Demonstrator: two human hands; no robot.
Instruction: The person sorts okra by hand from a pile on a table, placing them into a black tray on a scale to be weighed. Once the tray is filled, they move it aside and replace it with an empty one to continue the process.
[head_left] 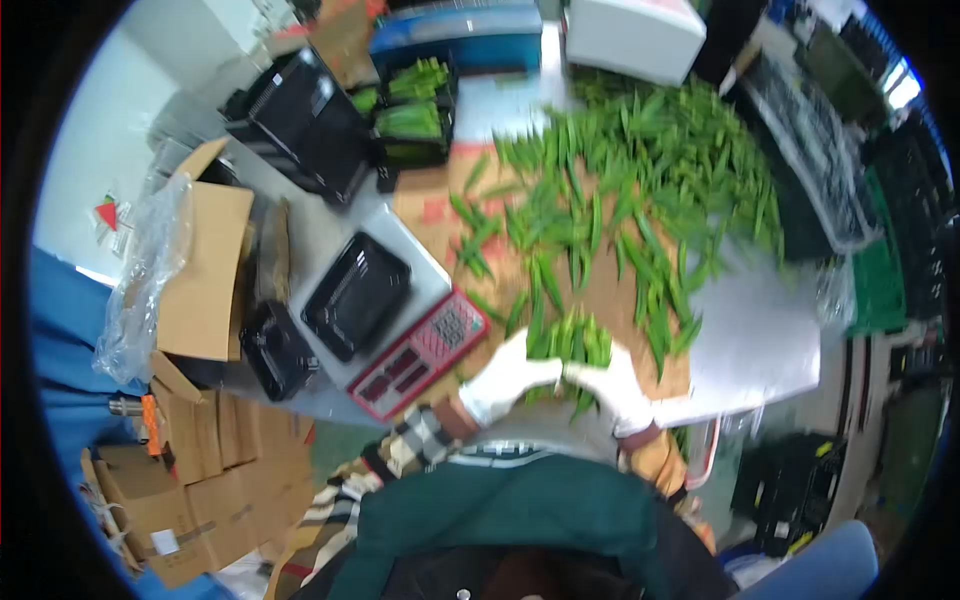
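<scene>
Both of my hands wear white gloves and meet at the near edge of the table around a bunch of okra (570, 338). My left hand (512, 380) closes on the bunch from the left, and my right hand (614, 388) presses it from the other side. Loose okra (650, 150) lies beyond them in a big heap, thinning out toward my hands over a cardboard sheet (612, 295). Left of my hands stands a weighing scale (425, 352) with a red panel. On its plate rests a black tray (357, 295) with nothing visible inside.
Another black tray (276, 350) sits left of the scale, near an opened cardboard box (205, 270). Farther back are stacked black trays (308, 128) and trays filled with okra (410, 120). A blue crate (460, 45) and a white box (635, 40) line the far edge.
</scene>
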